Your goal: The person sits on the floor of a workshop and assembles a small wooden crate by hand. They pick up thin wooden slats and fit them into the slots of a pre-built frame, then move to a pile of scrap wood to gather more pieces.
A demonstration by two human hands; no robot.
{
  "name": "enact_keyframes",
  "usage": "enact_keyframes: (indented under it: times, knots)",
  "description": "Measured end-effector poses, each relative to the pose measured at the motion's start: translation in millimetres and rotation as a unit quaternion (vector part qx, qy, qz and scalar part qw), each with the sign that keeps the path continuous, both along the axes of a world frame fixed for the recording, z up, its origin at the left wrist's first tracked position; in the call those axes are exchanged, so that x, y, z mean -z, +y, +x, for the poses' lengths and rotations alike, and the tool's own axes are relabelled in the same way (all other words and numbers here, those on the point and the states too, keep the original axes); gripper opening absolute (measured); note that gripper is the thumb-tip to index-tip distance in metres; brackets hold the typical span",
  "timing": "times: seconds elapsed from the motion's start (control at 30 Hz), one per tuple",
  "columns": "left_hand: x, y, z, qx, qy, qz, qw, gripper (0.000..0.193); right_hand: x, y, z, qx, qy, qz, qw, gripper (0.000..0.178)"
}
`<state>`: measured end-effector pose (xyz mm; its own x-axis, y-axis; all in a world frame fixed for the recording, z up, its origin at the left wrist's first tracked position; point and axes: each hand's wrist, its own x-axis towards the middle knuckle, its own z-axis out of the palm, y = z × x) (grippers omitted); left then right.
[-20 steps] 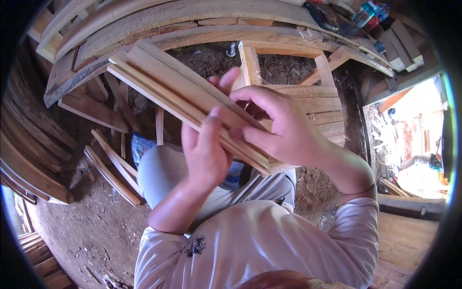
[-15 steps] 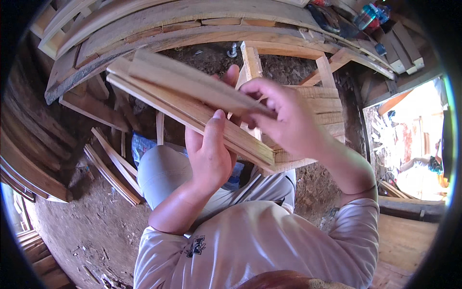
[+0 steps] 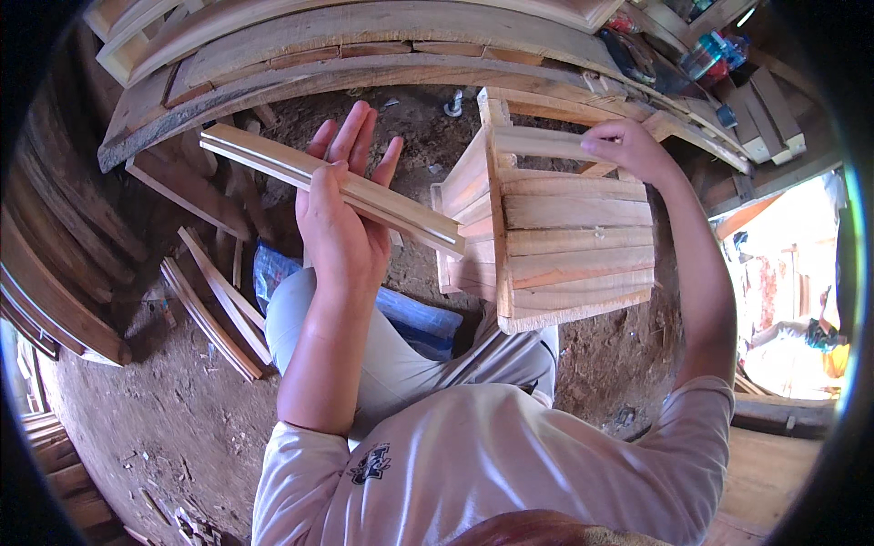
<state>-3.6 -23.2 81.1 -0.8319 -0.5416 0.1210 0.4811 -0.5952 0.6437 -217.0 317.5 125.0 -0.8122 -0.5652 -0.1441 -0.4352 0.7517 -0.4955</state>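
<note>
My left hand [image 3: 335, 218] is raised, its thumb pressing a grooved wooden strip [image 3: 259, 160] against the palm while the other fingers stretch out past it. Whether the strip is one piece or two laid together, I cannot tell. At the right, a small slatted wooden frame [image 3: 578, 246] stands before my knees, several boards lying side by side across it. My right hand [image 3: 630, 150] pinches the right end of a loose thin slat [image 3: 546, 142]. That slat lies across the frame's far part, beyond the other boards, with a gap between them.
A long plank bench [image 3: 364, 77] curves across the far side. Loose strips [image 3: 214, 309] lie on the dirt floor [image 3: 173, 409] at the left, near blue plastic [image 3: 414, 318] by my leg. Curved timbers [image 3: 64, 300] stand at the far left; bottles [image 3: 706, 56] are at the back right.
My right hand has carried the slat away from the left hand's strip, to the far right, onto the frame. The left hand has shifted left with its strip, fingers spreading.
</note>
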Motion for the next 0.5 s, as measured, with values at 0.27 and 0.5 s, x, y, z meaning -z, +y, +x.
enact_keyframes:
  times: [0.27, 0.5]
  knots:
    - [3, 4, -1, 0.022, -0.013, 0.008, 1.000, 0.048, 22, 1, 4, -0.045, 0.029, -0.027, 0.998, 0.031]
    - [2, 5, -4, 0.025, -0.023, 0.013, 0.999, 0.045, 19, 2, 9, -0.024, 0.012, 0.001, 1.000, 0.035]
